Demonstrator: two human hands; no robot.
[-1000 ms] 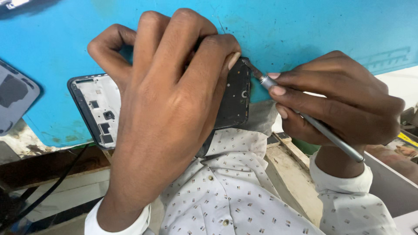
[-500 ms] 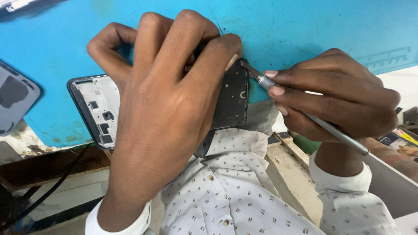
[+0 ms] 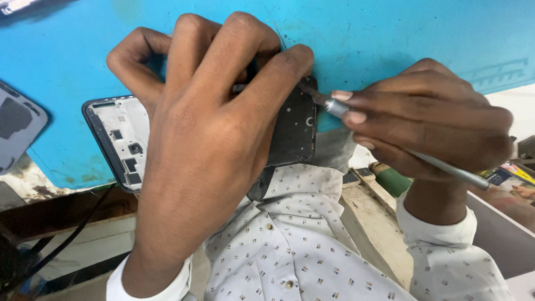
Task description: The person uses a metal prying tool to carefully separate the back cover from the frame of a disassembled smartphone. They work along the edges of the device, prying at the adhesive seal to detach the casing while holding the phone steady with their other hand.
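An opened phone [image 3: 120, 142] with its back off lies on the blue work mat [image 3: 390, 33], its white inner frame showing at the left end and a dark part at the right end. My left hand [image 3: 212, 134] covers the phone's middle and presses it down, fingers curled over its far edge. My right hand [image 3: 429, 120] grips a thin metal screwdriver [image 3: 446, 167] like a pen. Its tip reaches the phone's upper right corner, under my left fingertips, where the contact point is hidden.
Another grey phone part [image 3: 14, 125] lies on the mat at the far left. A black cable [image 3: 67, 239] hangs below the bench edge. A green object [image 3: 393, 181] and colourful packets [image 3: 515, 175] sit at the right, beside my white patterned shirt [image 3: 301, 245].
My right hand has shifted slightly left and up, bringing the screwdriver tip further under my left fingertips. The left hand and the phone stay in place.
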